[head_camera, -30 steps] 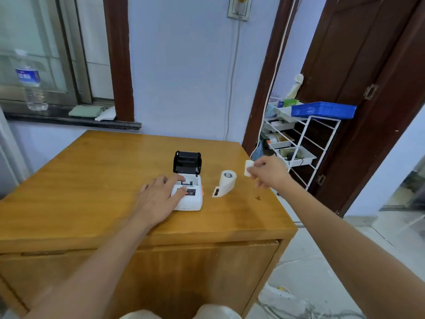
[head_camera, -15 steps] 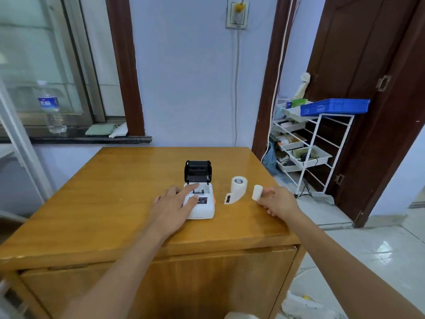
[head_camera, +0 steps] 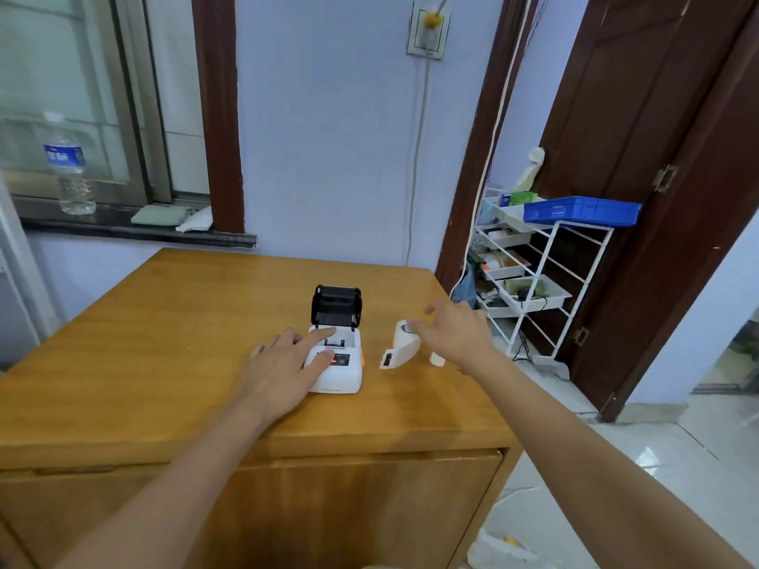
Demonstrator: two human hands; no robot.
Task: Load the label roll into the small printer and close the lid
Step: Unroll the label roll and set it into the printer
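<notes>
A small white printer (head_camera: 339, 373) sits on the wooden table (head_camera: 172, 322), its black lid (head_camera: 336, 304) standing open at the back. My left hand (head_camera: 283, 369) rests on the printer's left side, fingers spread over its top. The white label roll (head_camera: 404, 344) lies on the table just right of the printer, a loose end trailing toward me. My right hand (head_camera: 456, 332) hovers over the roll with fingers apart, fingertips at its top. A small white piece (head_camera: 436, 358) lies on the table under that hand's wrist.
The table's right edge is close to the roll. Beyond it stands a white wire rack (head_camera: 534, 281) with trays and a blue basket (head_camera: 581, 210), beside a dark door. A water bottle (head_camera: 67, 166) stands on the window sill at the far left.
My right hand has set down the small white piece beside the roll and moved left over the roll, fingers now apart. My left hand stays on the printer.
</notes>
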